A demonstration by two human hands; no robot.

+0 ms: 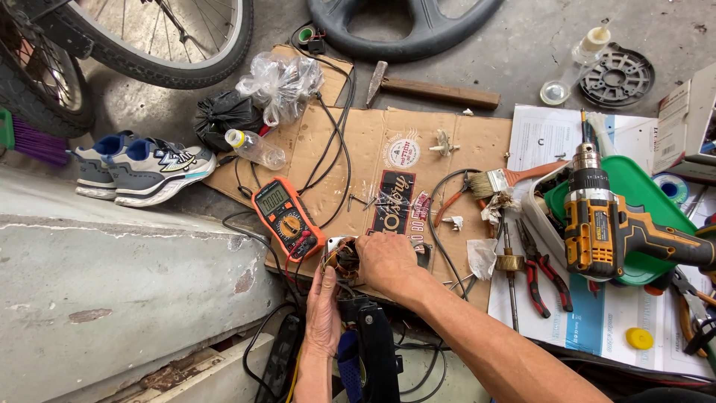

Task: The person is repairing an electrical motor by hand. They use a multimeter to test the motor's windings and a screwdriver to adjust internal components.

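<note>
— Where is the part?

— I see the round motor stator with copper windings [343, 261] on the flattened brown cardboard sheet [373, 149]; my right hand [386, 263] covers it, fingers curled on its top; my left hand [323, 313] presses its near side, fingers together.

— Containers?

— A green plastic tray [634, 186] carries the yellow-black cordless drill [604, 224].

— Nearby?

— The orange digital multimeter [287, 216] lies just left; red-handled pliers [543, 272] lie right.

Informal repair workshop on bare concrete floor: flattened cardboard [373, 160] as work mat, multimeter [287, 217], cordless drill [608, 224], pliers [543, 270], hammer [429, 89], bicycle wheel [168, 37] alongside.
</note>
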